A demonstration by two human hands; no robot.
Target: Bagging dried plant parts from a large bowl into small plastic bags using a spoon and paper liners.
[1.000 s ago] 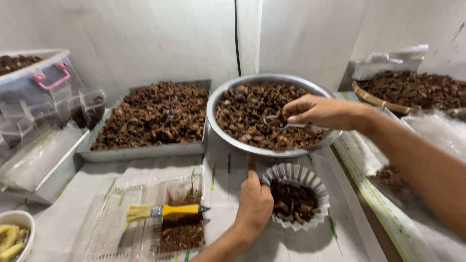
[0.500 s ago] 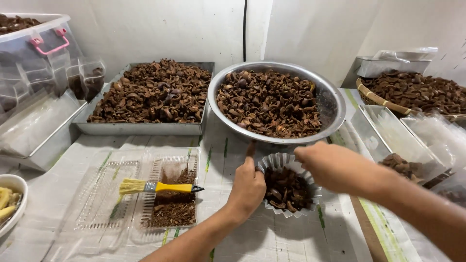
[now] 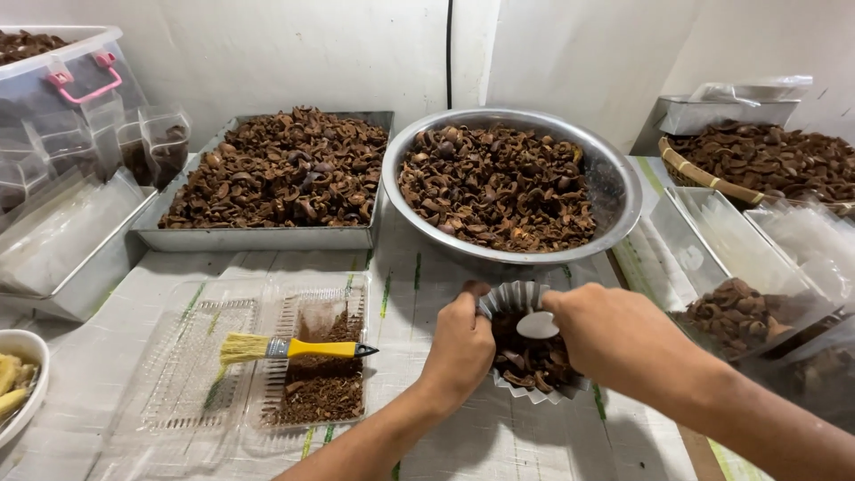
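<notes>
My left hand (image 3: 460,343) grips the near-left rim of a small fluted metal cup (image 3: 515,298) that holds brown shell pieces (image 3: 525,363). My right hand (image 3: 614,334) is over the cup's right side, its fingers closed on a small pale spoon (image 3: 537,324) whose bowl sits just above the pieces. Right behind the cup stands a big round metal bowl (image 3: 614,178) full of the same brown shell pieces.
A rectangular metal tray (image 3: 258,237) of shells stands at the back left. A yellow-handled brush (image 3: 289,348) lies across a clear plastic tray (image 3: 200,356) with brown crumbs. Clear bins (image 3: 53,80) line the left; a woven basket (image 3: 704,178) and clear tubs (image 3: 712,240) line the right.
My right hand came back from the big bowl, down to the small cup, and now holds the spoon over it. My left hand stayed on the cup's rim.
</notes>
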